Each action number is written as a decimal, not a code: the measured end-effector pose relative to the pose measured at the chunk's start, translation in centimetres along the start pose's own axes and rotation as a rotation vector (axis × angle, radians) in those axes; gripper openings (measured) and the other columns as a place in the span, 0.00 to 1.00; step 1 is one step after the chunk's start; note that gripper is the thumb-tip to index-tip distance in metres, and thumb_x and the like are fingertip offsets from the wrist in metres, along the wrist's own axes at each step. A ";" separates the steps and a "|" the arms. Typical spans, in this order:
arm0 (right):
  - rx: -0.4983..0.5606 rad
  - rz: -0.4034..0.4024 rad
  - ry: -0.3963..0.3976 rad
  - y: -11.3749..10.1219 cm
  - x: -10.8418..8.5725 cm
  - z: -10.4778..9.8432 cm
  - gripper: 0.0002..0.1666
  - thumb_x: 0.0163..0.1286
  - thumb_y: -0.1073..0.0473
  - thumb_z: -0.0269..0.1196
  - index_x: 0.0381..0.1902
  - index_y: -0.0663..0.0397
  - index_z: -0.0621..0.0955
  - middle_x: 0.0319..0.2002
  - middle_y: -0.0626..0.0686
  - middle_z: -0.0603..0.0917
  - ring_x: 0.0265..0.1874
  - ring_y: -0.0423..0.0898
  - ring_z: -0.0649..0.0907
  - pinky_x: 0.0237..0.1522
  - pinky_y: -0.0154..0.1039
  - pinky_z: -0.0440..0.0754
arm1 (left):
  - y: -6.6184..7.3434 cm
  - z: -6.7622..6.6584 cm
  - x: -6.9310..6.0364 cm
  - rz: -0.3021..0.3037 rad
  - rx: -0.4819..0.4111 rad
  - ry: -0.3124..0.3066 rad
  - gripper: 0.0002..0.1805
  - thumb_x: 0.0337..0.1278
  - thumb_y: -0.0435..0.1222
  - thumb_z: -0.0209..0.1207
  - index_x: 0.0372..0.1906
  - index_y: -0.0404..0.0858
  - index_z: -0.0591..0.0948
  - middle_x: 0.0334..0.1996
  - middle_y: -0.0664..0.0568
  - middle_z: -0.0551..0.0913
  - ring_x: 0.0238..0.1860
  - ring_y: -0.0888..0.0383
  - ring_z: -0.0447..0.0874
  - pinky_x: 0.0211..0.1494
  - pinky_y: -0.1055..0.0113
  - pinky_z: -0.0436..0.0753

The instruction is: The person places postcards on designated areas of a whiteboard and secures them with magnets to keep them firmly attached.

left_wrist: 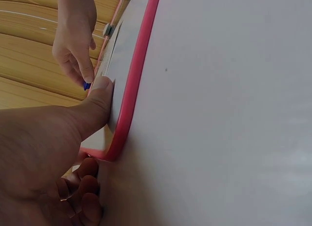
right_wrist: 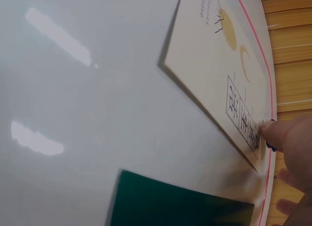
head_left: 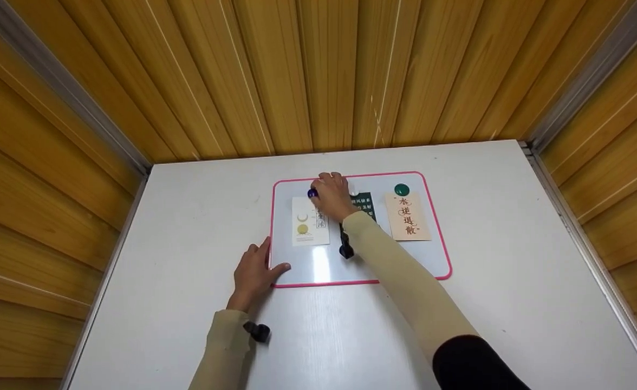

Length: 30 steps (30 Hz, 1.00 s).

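A whiteboard (head_left: 362,268) with a pink rim lies on the white table. At its lower left corner my left hand (head_left: 253,273) grips the edge, thumb (left_wrist: 100,96) on the board's face and fingers curled beside the rim. My right hand (head_left: 332,196) pinches a blue magnet (head_left: 312,193) at the top of a white card (head_left: 310,235) with a crescent and a gold disc. Part of that card is hidden under the hand. Beside it, a dark green card (head_left: 365,200) is partly covered by my right forearm. A peach card (head_left: 408,219) has a green magnet (head_left: 402,189) at its top.
A pale magnet (head_left: 355,191) shows at the top of the green card. The white table (head_left: 513,244) extends around the board. Yellow wood-look panels (head_left: 324,76) rise behind and on both sides. Each wrist carries a small black camera (head_left: 261,332).
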State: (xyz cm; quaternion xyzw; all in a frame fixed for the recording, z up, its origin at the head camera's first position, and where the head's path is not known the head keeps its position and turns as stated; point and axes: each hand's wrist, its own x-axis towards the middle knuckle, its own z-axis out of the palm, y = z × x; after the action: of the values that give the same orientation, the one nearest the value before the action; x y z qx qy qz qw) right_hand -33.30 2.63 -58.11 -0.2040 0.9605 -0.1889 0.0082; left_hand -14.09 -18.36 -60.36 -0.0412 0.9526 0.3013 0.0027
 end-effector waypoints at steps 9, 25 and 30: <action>-0.018 -0.023 0.020 -0.1 0.0 0.0 0.21 0.75 0.50 0.65 0.61 0.51 0.82 0.71 0.58 0.72 0.73 0.61 0.64 0.74 0.60 0.55 | 0.0 0.0 0.1 0.001 0.016 0.002 0.52 0.51 0.53 0.75 0.78 0.38 0.65 0.41 0.45 0.76 0.40 0.50 0.73 0.49 0.52 0.79; -0.033 0.006 -0.015 0.0 0.3 0.1 0.23 0.76 0.48 0.64 0.64 0.49 0.81 0.72 0.57 0.71 0.74 0.61 0.62 0.75 0.58 0.53 | 0.0 0.0 0.2 -0.009 0.013 -0.013 0.53 0.52 0.53 0.75 0.79 0.40 0.64 0.40 0.46 0.75 0.39 0.51 0.72 0.46 0.54 0.76; -0.034 0.001 -0.015 0.0 0.1 0.2 0.23 0.76 0.48 0.64 0.64 0.50 0.81 0.71 0.56 0.72 0.74 0.61 0.63 0.75 0.58 0.53 | 0.0 0.0 0.1 -0.015 0.008 -0.016 0.53 0.51 0.53 0.75 0.79 0.40 0.64 0.40 0.46 0.75 0.39 0.51 0.72 0.47 0.54 0.76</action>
State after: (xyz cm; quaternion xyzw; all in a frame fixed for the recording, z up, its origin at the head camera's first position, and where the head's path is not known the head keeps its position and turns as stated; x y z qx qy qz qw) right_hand -33.42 2.55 -58.28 -0.2053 0.9635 -0.1711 0.0122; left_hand -14.19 -18.35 -60.37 -0.0458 0.9534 0.2980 0.0127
